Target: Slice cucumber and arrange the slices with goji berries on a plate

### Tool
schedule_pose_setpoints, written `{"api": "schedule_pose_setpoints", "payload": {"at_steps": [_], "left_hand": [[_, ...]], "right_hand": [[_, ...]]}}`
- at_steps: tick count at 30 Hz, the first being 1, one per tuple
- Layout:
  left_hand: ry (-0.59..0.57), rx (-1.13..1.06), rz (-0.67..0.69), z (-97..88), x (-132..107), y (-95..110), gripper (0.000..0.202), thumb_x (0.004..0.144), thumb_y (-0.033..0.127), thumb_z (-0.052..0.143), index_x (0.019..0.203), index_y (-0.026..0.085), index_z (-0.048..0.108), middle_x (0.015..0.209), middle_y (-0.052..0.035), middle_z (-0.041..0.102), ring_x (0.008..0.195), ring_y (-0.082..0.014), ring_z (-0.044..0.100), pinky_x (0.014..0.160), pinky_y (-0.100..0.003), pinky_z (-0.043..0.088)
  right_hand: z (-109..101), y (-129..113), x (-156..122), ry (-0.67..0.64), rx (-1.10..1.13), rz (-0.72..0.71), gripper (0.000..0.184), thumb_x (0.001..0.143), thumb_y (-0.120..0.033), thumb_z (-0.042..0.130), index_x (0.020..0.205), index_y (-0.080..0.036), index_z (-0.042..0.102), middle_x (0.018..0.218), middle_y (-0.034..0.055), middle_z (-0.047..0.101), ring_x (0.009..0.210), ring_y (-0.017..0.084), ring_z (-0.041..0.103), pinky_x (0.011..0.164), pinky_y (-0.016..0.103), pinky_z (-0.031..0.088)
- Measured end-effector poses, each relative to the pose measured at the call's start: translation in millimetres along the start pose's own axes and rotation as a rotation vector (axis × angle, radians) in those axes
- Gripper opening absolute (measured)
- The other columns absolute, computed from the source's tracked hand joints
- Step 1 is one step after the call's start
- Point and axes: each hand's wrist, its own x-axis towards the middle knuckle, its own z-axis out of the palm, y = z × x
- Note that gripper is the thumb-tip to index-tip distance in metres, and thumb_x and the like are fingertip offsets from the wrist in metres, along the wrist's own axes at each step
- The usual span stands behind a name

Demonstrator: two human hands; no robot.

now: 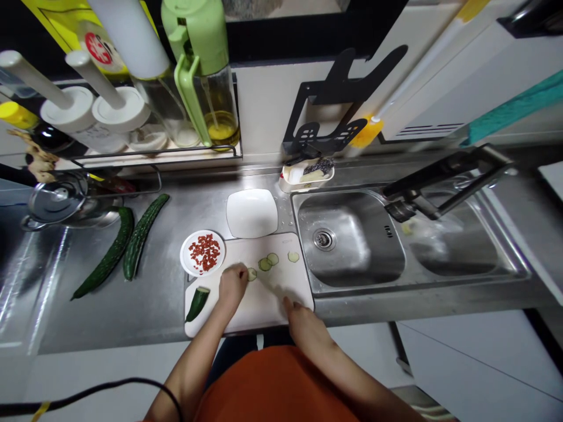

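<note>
On the white cutting board point(250, 313), my left hand point(232, 287) is closed, its fingers curled round a cucumber piece point(252, 274) whose pale round end shows beside the fingertips. The rest of that piece is hidden. My right hand point(308, 324) grips a knife point(275, 286), its blade blurred and pointing toward the left fingers. Thin cucumber slices point(265, 264) lie beyond the blade, with a single slice point(293, 257) farther right. A cut dark-green cucumber end point(197, 303) rests at the board's left side.
A white plate of chopped red pieces point(204, 253) and a white square dish point(252, 213) sit at the board's far edge. Two whole cucumbers point(144, 237) lie left. At right is a steel sink point(352, 246) with a faucet point(422, 187). Bottles point(215, 88) stand on a rack behind.
</note>
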Motion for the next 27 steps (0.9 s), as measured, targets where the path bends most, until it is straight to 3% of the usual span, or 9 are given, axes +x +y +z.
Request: {"api": "schedule_pose_setpoints", "payload": {"at_steps": [16, 27], "left_hand": [[0.008, 0.035, -0.035, 1.3, 1.3, 0.7, 0.015, 0.079, 0.020, 0.049, 0.072, 0.021, 0.063, 0.072, -0.0007, 0.065, 0.065, -0.0114, 0.054, 0.063, -0.022, 0.032], [-0.015, 0.063, -0.058, -1.1, 2.6, 5.9, 0.014, 0.078, 0.020, 0.051, 0.073, 0.020, 0.064, 0.072, -0.0018, 0.065, 0.066, -0.0124, 0.055, 0.063, -0.023, 0.033]], "right_hand": [[0.4, -15.3, 7.0, 0.040, -0.020, 0.002, 0.045, 0.082, 0.000, 0.024, 0.115, -0.016, 0.050, 0.096, 0.0121, 0.065, 0.084, 0.022, 0.064, 0.062, 0.026, 0.045], [-8.5, -23.6, 7.1, -0.033, 0.061, 0.022, 0.045, 0.081, 0.001, 0.026, 0.115, -0.016, 0.050, 0.097, 0.0120, 0.064, 0.089, 0.020, 0.063, 0.067, 0.025, 0.044]]}}
